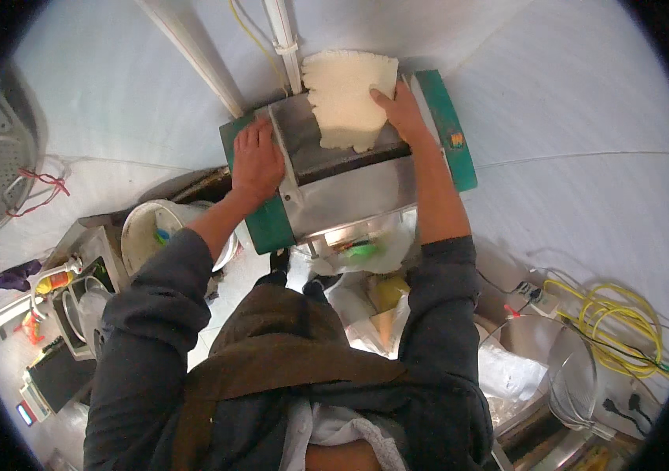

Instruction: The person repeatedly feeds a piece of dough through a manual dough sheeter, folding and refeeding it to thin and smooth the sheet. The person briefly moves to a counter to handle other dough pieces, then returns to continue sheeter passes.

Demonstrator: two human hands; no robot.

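"What carries the pale, ragged-edged dough sheet (350, 102)?"
"The grey metal top (294, 129) of a machine (358, 192), between green ends (446, 125)."
"Anything else on the machine?"
"The left hand (258, 163), at its left end."

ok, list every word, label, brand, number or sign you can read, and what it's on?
No readable text.
Orange mark on the right green end of the machine: too small and blurred.
Yellow-and-red container at left: any print is too small.
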